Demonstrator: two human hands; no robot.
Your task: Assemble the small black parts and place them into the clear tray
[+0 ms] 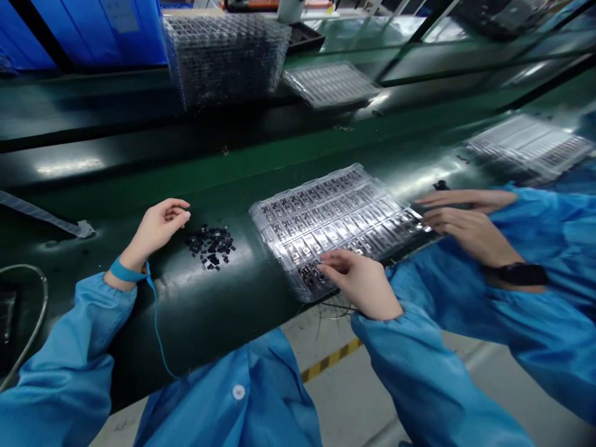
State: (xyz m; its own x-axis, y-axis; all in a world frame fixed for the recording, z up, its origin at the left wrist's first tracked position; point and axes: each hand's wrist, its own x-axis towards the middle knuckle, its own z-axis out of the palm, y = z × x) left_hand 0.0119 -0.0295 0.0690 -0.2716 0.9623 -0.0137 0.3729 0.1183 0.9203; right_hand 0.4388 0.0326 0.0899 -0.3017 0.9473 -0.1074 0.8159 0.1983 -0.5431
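My left hand hovers at the left edge of a loose pile of small black pieces on the green bench. Its fingers curl loosely, thumb tip a little apart from the index finger, and nothing shows between them. Over the near edge of a clear plastic tray is my right hand, thumb and forefinger brought together at a slot. Whatever they pinch is too small to make out. Rows of small metallic parts fill the tray's slots.
A co-worker's hands reach the tray's right end. Another stack of clear trays lies at right. On the shelf behind stand a tall tray stack, a lower one and a blue bin. A blue cord hangs from my left wristband.
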